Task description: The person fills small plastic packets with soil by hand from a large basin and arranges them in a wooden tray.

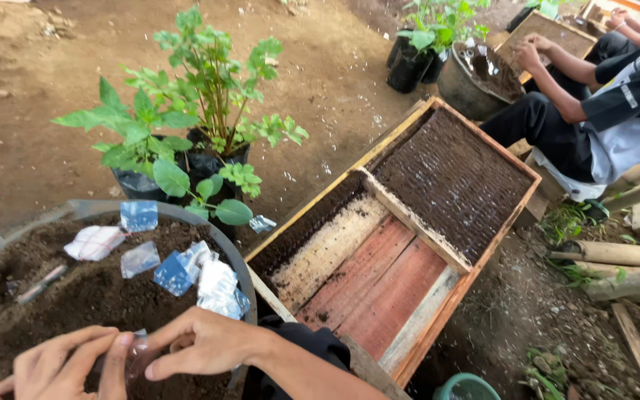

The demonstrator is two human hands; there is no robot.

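My left hand point(57, 367) and my right hand point(201, 344) meet at the bottom left, over a grey tub point(83, 209) of dark soil. Between their fingertips they pinch a small clear plastic bag point(136, 354). Several more small clear and bluish plastic bags point(179, 270) lie on the soil just beyond my hands. A wooden tray point(409, 222) lies to the right of the tub; its far half is packed with rows of soil-filled bags, its near half shows bare red boards.
Potted green plants in black bags point(194, 159) stand behind the tub. A seated person point(601, 111) works at another tray at the top right, beside a dark soil basin point(479, 78). Bamboo poles point(616, 255) lie at the right. A green pail rim point(468, 387) shows below.
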